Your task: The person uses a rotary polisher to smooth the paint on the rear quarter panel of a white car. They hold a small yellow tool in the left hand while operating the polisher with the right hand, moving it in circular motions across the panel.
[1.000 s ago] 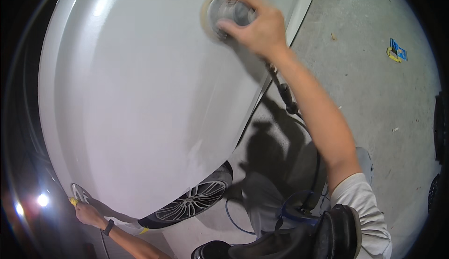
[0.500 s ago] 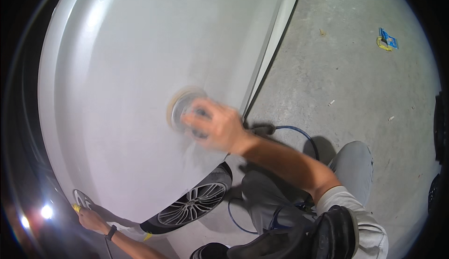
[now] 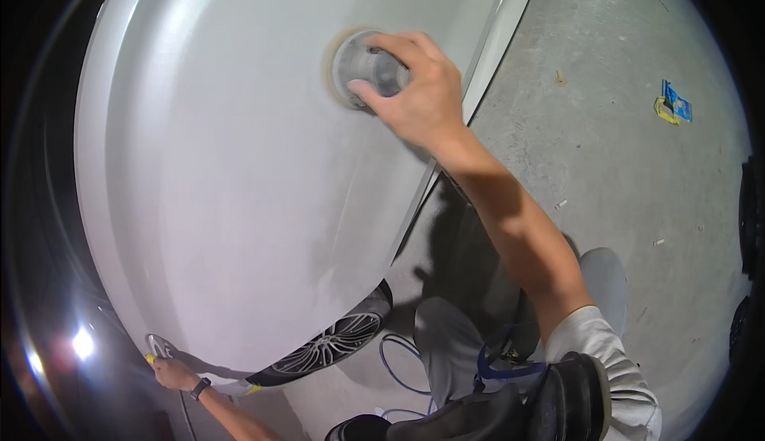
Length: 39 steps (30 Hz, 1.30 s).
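— While the right hand (image 3: 414, 94) is wrapped round the round sander (image 3: 362, 70), where exactly does the tool sit?

— Flat against the pale grey car body panel (image 3: 239, 186), high on it and close to the panel's right edge. The grip is closed: the fingers curl over the sander's grey housing and the thumb hooks round its near side. Its tan pad rim shows at the left, touching the paint.

— And half a second ago?

— The sander was lower, about the middle of the panel and nearer the wheel arch. A second ago it was up near the top edge. So the hand has gone down and come back up along the same stretch near the right edge. That reads as repeated passes over one strip, not a single stroke, and the dull, hazy look of the surface there fits a patch already worked over.

— What about the left hand (image 3: 171, 373)?

— Low at the left, by the panel's lower edge, wearing a dark wristband. It pinches something small and yellow against the panel; what that is, the view is too small to tell. It has barely shifted across the second.

— Anything else around?

— A spoked alloy wheel (image 3: 331, 345) under the panel, a blue hose (image 3: 398, 357) looping on the concrete floor (image 3: 621, 170), and a blue and yellow scrap (image 3: 673, 105) lying well apart at the right.
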Motion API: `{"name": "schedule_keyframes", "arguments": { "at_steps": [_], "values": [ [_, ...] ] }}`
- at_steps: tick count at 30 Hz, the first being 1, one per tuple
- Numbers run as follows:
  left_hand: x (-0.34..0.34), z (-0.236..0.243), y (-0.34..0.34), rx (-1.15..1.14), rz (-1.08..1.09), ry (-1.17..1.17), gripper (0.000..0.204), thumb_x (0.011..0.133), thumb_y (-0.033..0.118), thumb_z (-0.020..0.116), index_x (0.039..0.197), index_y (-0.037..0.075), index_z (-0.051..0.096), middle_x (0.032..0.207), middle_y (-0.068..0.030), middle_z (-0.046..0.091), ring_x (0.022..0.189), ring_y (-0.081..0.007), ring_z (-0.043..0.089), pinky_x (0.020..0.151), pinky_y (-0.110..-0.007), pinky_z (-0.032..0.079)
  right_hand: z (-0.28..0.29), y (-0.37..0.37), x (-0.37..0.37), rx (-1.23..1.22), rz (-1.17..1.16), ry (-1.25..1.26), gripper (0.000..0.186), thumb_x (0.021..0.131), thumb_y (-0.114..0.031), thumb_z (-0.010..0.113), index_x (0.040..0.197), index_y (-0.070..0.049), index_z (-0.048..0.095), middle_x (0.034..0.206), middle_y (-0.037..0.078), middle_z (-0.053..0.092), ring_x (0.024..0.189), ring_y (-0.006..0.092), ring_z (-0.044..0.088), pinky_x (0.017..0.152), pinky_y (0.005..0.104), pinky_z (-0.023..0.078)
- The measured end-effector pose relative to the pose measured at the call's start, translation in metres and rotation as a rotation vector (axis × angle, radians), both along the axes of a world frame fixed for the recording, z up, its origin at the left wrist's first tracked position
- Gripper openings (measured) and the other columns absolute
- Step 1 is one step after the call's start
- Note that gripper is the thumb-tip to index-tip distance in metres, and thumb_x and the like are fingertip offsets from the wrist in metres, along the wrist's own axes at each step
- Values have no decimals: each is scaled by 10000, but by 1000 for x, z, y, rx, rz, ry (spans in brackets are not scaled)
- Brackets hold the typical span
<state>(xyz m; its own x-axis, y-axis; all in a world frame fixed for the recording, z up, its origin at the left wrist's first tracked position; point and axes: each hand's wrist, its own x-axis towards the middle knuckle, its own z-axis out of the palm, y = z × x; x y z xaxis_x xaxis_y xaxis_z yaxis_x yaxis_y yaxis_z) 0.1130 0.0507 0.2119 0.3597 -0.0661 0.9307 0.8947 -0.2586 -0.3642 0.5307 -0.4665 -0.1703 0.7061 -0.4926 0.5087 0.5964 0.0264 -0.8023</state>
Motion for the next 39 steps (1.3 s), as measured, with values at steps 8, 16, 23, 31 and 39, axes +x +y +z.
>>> {"name": "schedule_keyframes", "arguments": {
  "at_steps": [8,16,23,31,39],
  "values": [
    [-5,2,2,49,78,40,235,1009,145,542,950,6,721,902,-240,760,833,-454,738,698,-571,563,-38,1,-21,106,150,370,492,787,-197,957,1241,-147,774,1216,58,702,1091,261,729,934,382,604],
    [-8,3,6,-20,-44,34,237,1006,138,540,933,-3,715,903,-239,763,818,-469,733,701,-581,567,-6,-27,22,18,59,77,451,796,-226,943,1207,-141,779,1215,58,730,1045,288,740,896,392,614],
    [-1,-1,-10,7,-13,25,238,1004,135,540,925,-19,702,926,-243,761,824,-486,725,707,-581,564,-53,-18,-3,111,143,285,452,805,-208,946,1211,-115,771,1219,68,720,1104,261,729,955,382,600],
    [-4,1,-8,-68,-47,16,257,1014,150,532,935,-26,702,939,-257,760,865,-485,718,726,-585,557,14,-38,38,-73,40,133,455,785,-238,940,1203,-162,776,1224,50,725,1005,274,745,866,412,611],
    [-3,-2,-11,-12,-65,15,266,1025,162,531,956,-20,713,932,-255,763,853,-481,726,726,-586,563,-78,9,-15,44,56,191,427,765,-236,950,1155,-167,791,1190,46,713,942,274,753,800,409,632]
  ]
}}
